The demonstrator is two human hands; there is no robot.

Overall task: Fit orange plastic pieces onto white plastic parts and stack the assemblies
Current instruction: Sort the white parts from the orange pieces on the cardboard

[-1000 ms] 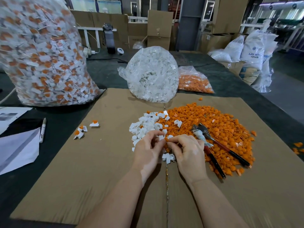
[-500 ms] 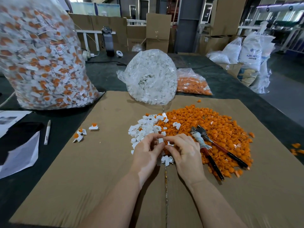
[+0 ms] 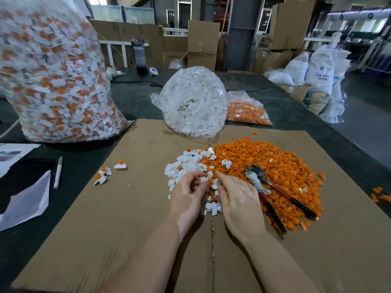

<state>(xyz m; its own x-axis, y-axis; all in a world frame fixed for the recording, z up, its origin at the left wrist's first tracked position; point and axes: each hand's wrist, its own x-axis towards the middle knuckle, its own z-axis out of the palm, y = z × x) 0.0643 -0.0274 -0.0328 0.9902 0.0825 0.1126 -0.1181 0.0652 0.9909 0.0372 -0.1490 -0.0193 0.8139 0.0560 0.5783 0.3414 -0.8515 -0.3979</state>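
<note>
Progress is at an early stage, judged by what lies on the cardboard sheet covering the desk. Only a few finished assemblies are set out at the left of the sheet, loosely grouped and not visibly stacked. A large heap of orange pieces and a smaller heap of white parts remain unfitted in the middle of the sheet, the two heaps touching. Further stock sits behind them: a bag of white parts and, beside it, a bag of orange pieces. A big bag of assembled parts stands at the far left, which suggests earlier output, though that cannot be confirmed. Pliers lie on the orange heap, untouched.

Left hand hovers over the near edge of the white heap, back up, fingers curled; its grip pinches a small white part between thumb and fingertips. Right hand sits just beside it, fingers bent inward toward the same spot, its fingertips meeting the left hand's. An orange piece shows at that meeting point; whether the right grip holds it or merely presses it cannot be told. My judgement: one fitting is in hand, and stacking is not yet begun.
</note>
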